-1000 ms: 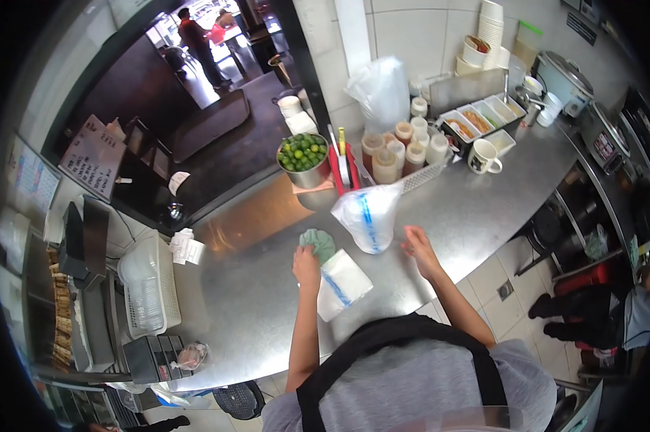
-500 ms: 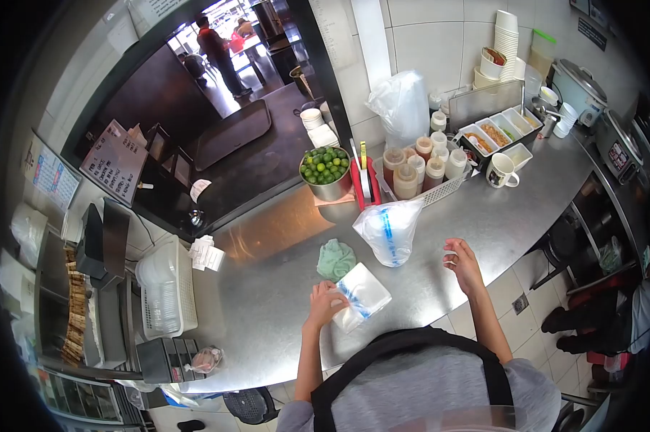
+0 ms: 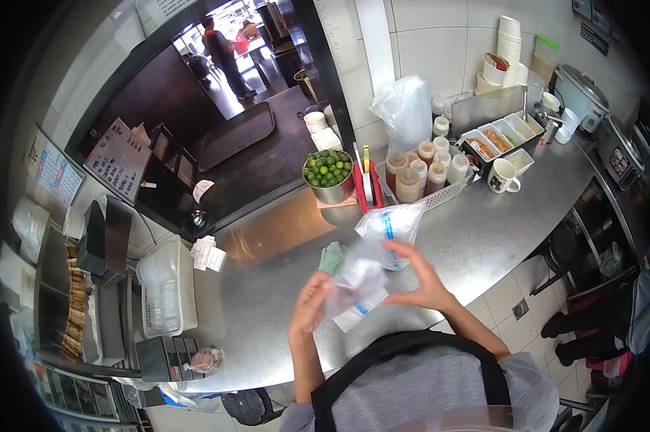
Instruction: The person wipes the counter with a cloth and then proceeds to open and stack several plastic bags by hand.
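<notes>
My left hand (image 3: 310, 301) pinches the edge of a clear plastic bag (image 3: 359, 273), which is blurred by motion and raised above the counter. On the bag's other side, my right hand (image 3: 420, 282) has its thumb and fingers spread apart, curved toward it. Below the bag lies a flat white stack of plastic bags (image 3: 354, 315) with blue print, partly covered by it. A crumpled green cloth (image 3: 332, 256) sits just behind. Farther back stands a bulging white plastic bag (image 3: 404, 222) with a blue printed strip, partly hidden by my right fingers.
On the steel counter (image 3: 260, 302), a pot of limes (image 3: 328, 176), a basket of sauce bottles (image 3: 451, 191), a mug (image 3: 502, 176) and a topping tray (image 3: 496, 141) line the back. A white basket of plastic lids (image 3: 188, 288) stands left. Another person's legs (image 3: 584, 324) show at right.
My left hand has lifted a clear bag from the white stack and moved slightly left. My right hand has come in leftward from the counter's right side to the bag.
</notes>
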The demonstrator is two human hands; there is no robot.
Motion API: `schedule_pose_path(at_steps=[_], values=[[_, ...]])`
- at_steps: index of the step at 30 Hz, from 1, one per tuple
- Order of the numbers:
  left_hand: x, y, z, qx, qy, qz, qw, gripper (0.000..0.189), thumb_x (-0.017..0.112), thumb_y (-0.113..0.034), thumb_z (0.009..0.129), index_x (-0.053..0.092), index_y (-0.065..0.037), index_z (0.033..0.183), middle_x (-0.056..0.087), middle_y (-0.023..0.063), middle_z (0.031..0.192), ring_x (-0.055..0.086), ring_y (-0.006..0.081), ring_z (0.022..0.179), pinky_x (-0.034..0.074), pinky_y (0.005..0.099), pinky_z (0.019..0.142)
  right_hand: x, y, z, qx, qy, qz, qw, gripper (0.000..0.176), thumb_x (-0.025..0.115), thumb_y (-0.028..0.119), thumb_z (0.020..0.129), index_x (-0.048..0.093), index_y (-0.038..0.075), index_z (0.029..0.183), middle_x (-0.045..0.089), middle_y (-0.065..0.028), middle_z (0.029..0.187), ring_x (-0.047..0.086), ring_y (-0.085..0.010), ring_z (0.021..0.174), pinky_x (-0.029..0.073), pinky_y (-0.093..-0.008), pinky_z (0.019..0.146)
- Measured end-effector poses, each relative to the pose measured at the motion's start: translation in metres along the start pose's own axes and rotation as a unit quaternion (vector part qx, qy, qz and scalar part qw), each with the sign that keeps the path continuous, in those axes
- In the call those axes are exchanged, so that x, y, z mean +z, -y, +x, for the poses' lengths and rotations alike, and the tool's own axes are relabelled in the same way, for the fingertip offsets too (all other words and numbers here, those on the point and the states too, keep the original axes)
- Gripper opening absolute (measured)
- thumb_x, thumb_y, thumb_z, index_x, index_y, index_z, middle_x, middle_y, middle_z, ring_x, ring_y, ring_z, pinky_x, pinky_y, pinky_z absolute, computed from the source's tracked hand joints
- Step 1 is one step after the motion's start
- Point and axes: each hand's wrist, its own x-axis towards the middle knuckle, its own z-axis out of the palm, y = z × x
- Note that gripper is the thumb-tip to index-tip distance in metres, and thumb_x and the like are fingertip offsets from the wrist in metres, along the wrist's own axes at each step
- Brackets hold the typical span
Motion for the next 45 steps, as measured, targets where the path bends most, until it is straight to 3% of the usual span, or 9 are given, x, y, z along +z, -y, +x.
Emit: schedule_pose_path(at_steps=[2,4,13,19,28,32,36,38,45], values=[[0.002,0.005,-0.005,0.015,0.120,0.115,0.986,0.021,0.050,-0.024,0.091,0.050,-0.005,0.099,0.056,0.0033,0.103,0.053,0.0103,0.091,0.042,0.0235,0.077,0.007,0.000,0.001,0.080,0.066,0.109,0.989,0.051,0.071,0.010,0.072,0.047,0.002,0.117,0.056,-0.0061,0.105,0.053,-0.0145,0.097,0.040,-0.0287,0.084],[0.008,0.012,-0.003,-0.015,0.071,0.031,0.997,0.023,0.051,-0.022,0.090,0.051,-0.004,0.104,0.055,0.0043,0.110,0.052,0.0092,0.096,0.042,0.0233,0.078,0.011,-0.020,0.001,0.175,0.122,0.222,0.951,0.048,0.070,0.011,0.073,0.048,0.002,0.116,0.058,-0.0048,0.101,0.054,-0.0119,0.093,0.041,-0.0265,0.082],[0.044,0.024,0.012,0.108,-0.170,0.160,0.966,0.019,0.069,-0.006,0.075,0.061,0.001,0.092,0.063,0.0027,0.082,0.056,0.0076,0.068,0.044,0.0210,0.059,0.026,-0.025,0.001,0.135,-0.136,0.101,0.976,0.011,0.065,0.011,0.080,0.065,0.000,0.083,0.061,-0.0023,0.077,0.053,-0.0067,0.074,0.043,-0.0219,0.067],[0.052,0.037,0.015,0.122,-0.226,0.284,0.924,0.018,0.074,-0.005,0.070,0.061,-0.001,0.081,0.061,0.0002,0.074,0.052,0.0041,0.063,0.041,0.0184,0.053,0.003,-0.046,-0.012,0.195,-0.045,0.030,0.979,0.019,0.058,0.015,0.087,0.065,-0.001,0.084,0.057,0.0018,0.066,0.048,-0.0036,0.063,0.038,-0.0189,0.055],[0.040,0.042,0.014,0.137,-0.229,0.220,0.938,0.007,0.063,-0.008,0.081,0.060,-0.003,0.077,0.050,-0.0043,0.063,0.045,0.0025,0.060,0.035,0.0170,0.055,-0.038,-0.053,-0.017,0.237,-0.221,0.344,0.881,0.018,0.049,0.017,0.091,0.061,0.005,0.084,0.063,-0.0049,0.078,0.059,-0.0131,0.070,0.047,-0.0285,0.069],[0.024,0.026,0.020,0.235,-0.281,0.273,0.889,0.006,0.061,-0.001,0.078,0.064,-0.002,0.082,0.057,0.0023,0.073,0.051,0.0093,0.066,0.039,0.0213,0.061,-0.086,-0.037,-0.021,0.247,-0.253,0.399,0.846,0.012,0.063,0.013,0.081,0.051,0.011,0.081,0.061,-0.0049,0.078,0.060,-0.0165,0.072,0.049,-0.0326,0.069],[0.018,-0.004,0.012,0.296,-0.329,0.458,0.771,0.015,0.063,0.004,0.070,0.066,-0.004,0.083,0.061,0.0089,0.087,0.057,0.0233,0.078,0.044,0.0294,0.071,-0.136,-0.048,-0.035,0.246,-0.111,-0.083,0.959,0.021,0.069,0.011,0.074,0.049,0.009,0.082,0.060,-0.0058,0.074,0.059,-0.0154,0.069,0.045,-0.0320,0.059],[0.023,-0.012,0.009,0.303,-0.323,0.522,0.729,0.017,0.063,0.004,0.069,0.066,-0.004,0.083,0.062,0.0084,0.085,0.058,0.0241,0.080,0.045,0.0304,0.073,-0.131,-0.026,-0.033,0.231,-0.111,-0.479,0.839,0.021,0.069,0.011,0.074,0.049,0.006,0.080,0.058,-0.0065,0.070,0.058,-0.0149,0.067,0.043,-0.0318,0.056],[0.069,0.032,0.027,0.198,-0.065,0.325,0.922,0.016,0.063,0.002,0.072,0.064,-0.001,0.088,0.065,0.0065,0.086,0.061,0.0148,0.080,0.046,0.0249,0.074,-0.039,0.010,-0.009,0.062,0.031,-0.059,0.996,0.014,0.070,0.013,0.073,0.061,0.002,0.076,0.064,-0.0065,0.084,0.061,-0.0193,0.073,0.045,-0.0304,0.061]])
